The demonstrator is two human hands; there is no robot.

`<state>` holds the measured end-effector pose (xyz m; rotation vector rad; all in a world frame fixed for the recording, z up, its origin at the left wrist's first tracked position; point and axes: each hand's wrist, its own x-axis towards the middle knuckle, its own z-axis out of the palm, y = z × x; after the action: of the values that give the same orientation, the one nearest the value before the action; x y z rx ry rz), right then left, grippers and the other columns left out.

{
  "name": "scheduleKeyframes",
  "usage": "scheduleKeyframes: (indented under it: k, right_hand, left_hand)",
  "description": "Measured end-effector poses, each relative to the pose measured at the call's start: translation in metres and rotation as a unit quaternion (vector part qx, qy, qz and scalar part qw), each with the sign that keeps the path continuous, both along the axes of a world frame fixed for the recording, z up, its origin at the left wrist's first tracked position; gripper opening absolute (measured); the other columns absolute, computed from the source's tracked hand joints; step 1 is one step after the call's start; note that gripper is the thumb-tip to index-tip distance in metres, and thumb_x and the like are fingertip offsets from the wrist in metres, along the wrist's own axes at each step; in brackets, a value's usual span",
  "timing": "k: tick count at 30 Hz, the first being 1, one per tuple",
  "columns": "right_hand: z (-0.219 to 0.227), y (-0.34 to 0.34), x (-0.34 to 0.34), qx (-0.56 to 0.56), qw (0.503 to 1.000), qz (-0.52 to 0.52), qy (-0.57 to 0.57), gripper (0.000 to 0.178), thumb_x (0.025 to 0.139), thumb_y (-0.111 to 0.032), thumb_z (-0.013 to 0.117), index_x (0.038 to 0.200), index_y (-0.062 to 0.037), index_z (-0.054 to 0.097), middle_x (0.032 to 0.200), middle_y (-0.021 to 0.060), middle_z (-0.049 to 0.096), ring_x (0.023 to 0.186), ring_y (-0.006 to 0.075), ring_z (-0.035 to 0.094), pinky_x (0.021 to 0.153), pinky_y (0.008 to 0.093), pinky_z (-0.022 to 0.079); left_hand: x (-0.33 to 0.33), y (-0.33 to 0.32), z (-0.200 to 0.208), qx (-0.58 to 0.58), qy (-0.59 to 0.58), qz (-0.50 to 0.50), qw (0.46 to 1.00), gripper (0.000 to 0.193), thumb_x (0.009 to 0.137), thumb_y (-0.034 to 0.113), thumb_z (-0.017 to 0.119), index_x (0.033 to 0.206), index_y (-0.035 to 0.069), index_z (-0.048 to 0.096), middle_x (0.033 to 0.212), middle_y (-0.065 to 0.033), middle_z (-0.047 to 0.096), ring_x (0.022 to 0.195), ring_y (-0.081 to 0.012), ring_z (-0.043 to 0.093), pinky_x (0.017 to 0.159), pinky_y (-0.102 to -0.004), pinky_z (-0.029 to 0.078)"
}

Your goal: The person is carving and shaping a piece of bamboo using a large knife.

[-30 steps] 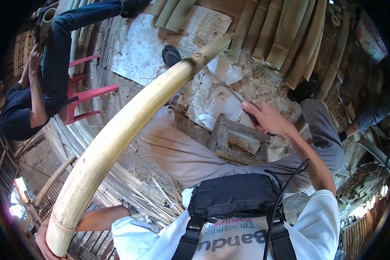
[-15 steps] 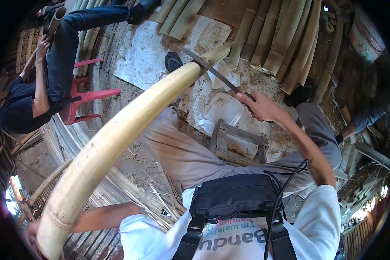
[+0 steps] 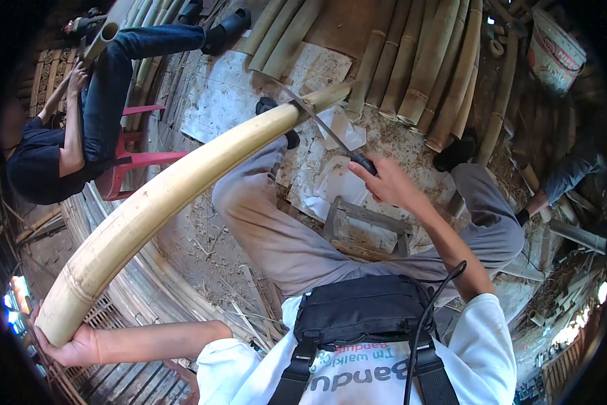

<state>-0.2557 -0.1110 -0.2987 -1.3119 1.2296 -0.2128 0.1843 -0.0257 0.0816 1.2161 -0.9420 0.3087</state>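
Note:
A long, pale bamboo pole (image 3: 161, 202) slants across the view from the lower left to the upper middle. Its near end rests in my left hand (image 3: 79, 345), whose fingers curl round it and are partly hidden underneath. My right hand (image 3: 390, 183) grips the dark handle of a long-bladed knife (image 3: 325, 126). The blade lies across the pole near its far end, where the surface beyond looks darker and rougher. Below the pole's far end, a low wooden stool or frame (image 3: 367, 226) stands between my legs.
Several bamboo poles (image 3: 428, 74) lie at the far right, near a white bucket (image 3: 556, 54). To the left, another person (image 3: 47, 158) sits on a red plastic chair (image 3: 118, 172), holding a bamboo tube (image 3: 102, 40). Split bamboo strips (image 3: 175, 290) cover the floor at left. Another person's leg (image 3: 570, 179) shows at right.
The pole's near end has shifted up and left with my left hand, which shows more now. My right hand and the knife have moved slightly left and nearer to me.

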Motion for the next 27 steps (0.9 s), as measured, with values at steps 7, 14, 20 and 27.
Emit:
scheduleKeyframes:
  k: [7,14,20,27]
  right_hand:
    - [-0.046,0.033,0.0,0.16,0.952,-0.121,-0.229,0.043,0.095,-0.045,0.055,0.085,-0.003,0.051,0.068,0.0031,0.056,0.046,0.0111,0.054,0.041,0.0248,0.04]
    - [-0.049,0.023,0.035,0.134,0.964,-0.171,-0.154,0.051,0.097,-0.05,0.047,0.08,-0.0021,0.053,0.052,0.0019,0.042,0.043,0.0107,0.041,0.041,0.0295,0.036]
    - [-0.047,0.036,0.053,-0.026,0.983,-0.096,-0.156,0.07,0.093,-0.056,0.048,0.064,0.0071,0.053,0.05,0.0183,0.046,0.049,0.0269,0.048,0.053,0.0416,0.042]
    - [-0.085,-0.019,0.043,0.105,0.985,-0.121,-0.058,0.07,0.092,-0.062,0.045,0.052,-0.0045,0.049,0.046,0.0052,0.047,0.04,0.0127,0.047,0.041,0.0305,0.039]
  left_hand:
    - [0.007,-0.002,0.004,-0.019,-0.01,-0.077,0.997,0.055,0.08,0.025,0.052,0.113,-0.019,0.053,0.116,-0.0293,0.058,0.112,-0.0381,0.055,0.104,-0.0491,0.038]
    - [0.003,-0.016,0.006,-0.001,-0.013,-0.071,0.997,0.06,0.077,0.026,0.056,0.118,-0.017,0.051,0.119,-0.0288,0.057,0.114,-0.0374,0.055,0.104,-0.0477,0.038]
    - [-0.015,-0.035,0.009,0.024,-0.015,-0.01,1.0,0.057,0.076,0.023,0.054,0.116,-0.017,0.053,0.116,-0.0282,0.059,0.113,-0.0387,0.056,0.103,-0.0509,0.039]
    - [0.01,-0.048,0.007,0.022,0.037,0.006,0.999,0.052,0.078,0.021,0.054,0.113,-0.017,0.055,0.116,-0.0284,0.058,0.112,-0.0395,0.056,0.102,-0.0516,0.04]
